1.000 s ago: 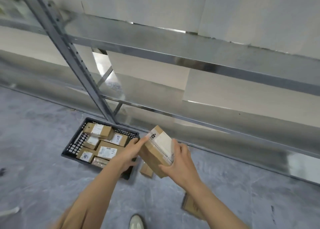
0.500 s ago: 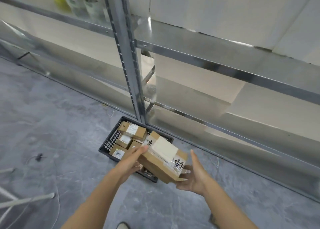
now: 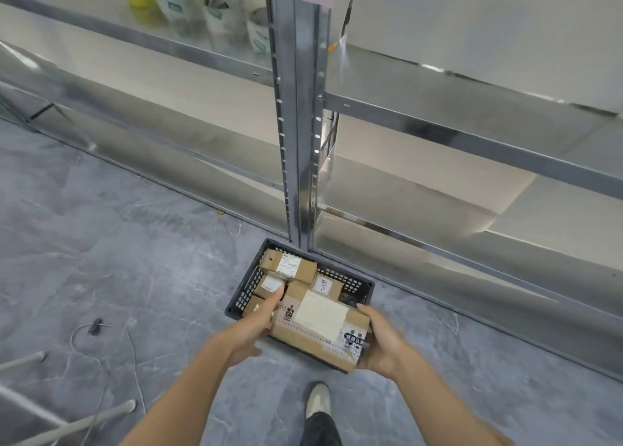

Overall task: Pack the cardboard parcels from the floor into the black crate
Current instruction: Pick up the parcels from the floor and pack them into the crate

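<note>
**Head view.** The large parcel (image 3: pixel 317 331) is held between both hands over the near right part of the black crate (image 3: pixel 247 289), tilted slightly with its labelled face up. It hides the crate's near wall. Whether it already rests on anything below cannot be told.

- The right hand (image 3: pixel 377 341) grasps the parcel's right end, with the thumb on the top edge and the fingers wrapped underneath.
- The left hand (image 3: pixel 256 324) lies flat against the left end. Its fingers look straight and press inward, and its thumb hangs free below.
- The crate stands on the grey floor (image 3: pixel 135 260) against the foot of the shelving upright (image 3: pixel 300 142).
- At least 4 packed parcels (image 3: pixel 290 265) fill the crate's left and rear, and 1 of them rides on top of the others.
- A bare patch of the crate's bottom shows near its far right corner.

**Handling assessment.**
- The parcel appears to be stiff corrugated board, taped and squared, so it should keep its shape under side pressure.
- Its weight is judged moderate: 2 hands are in use, but neither wrist shows strain.
- The glossy label and the tape offer poor purchase. The bare cardboard ends, where the hands are now, are the sounder places to hold.
- It looks wider than the free space left in the crate, so it will probably have to sit on the smaller parcels. It should be lowered level to avoid tipping them.

**Surroundings.** 4 cups (image 3: pixel 222 17) stand on the upper shelf. A shoe (image 3: pixel 317 400) is planted just short of the crate. A loose cable (image 3: pixel 96 326) lies on the floor to the left, well apart.
</note>
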